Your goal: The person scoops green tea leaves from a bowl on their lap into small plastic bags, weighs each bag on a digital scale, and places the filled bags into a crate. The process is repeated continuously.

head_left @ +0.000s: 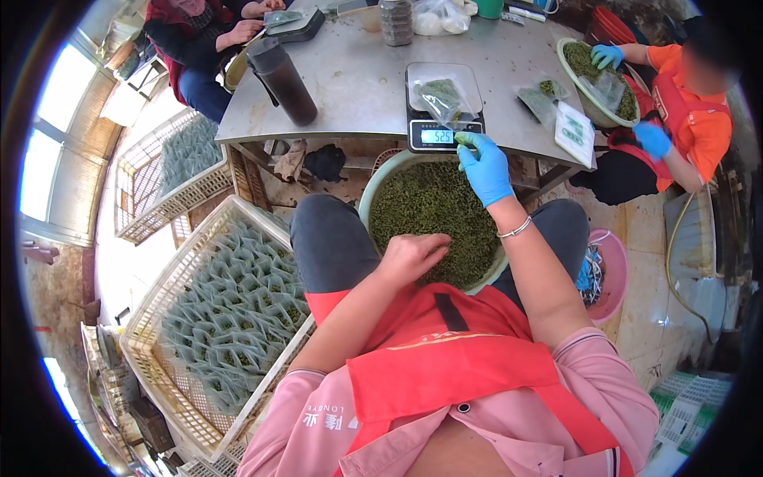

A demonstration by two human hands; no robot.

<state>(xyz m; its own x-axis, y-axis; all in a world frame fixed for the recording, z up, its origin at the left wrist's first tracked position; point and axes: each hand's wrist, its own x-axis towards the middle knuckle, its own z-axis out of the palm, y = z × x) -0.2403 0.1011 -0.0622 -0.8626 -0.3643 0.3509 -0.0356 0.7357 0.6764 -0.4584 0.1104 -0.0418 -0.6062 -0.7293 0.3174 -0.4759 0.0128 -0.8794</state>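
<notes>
A wide pale green basin (368, 205) of small green peppercorn-like berries stands between my knees. My bare left hand (413, 258) is over its near edge, fingers curled together; their undersides are hidden. My blue-gloved right hand (483, 167) is raised at the table edge, thumb and fingers pinched by the front of a digital scale (421, 129). Something small and green shows at those fingertips, too small to name. On the scale's plate lies a clear plastic bag (441, 99) with green berries inside, its lower end hanging over the display.
At left, a cream crate (147, 334) holds several filled bags; another crate (131, 187) stands behind it. A dark bottle (282, 83) stands on the metal table (350, 71). A co-worker in orange (687, 119) handles a berry basin (592, 107). A pink basin (612, 278) sits at right.
</notes>
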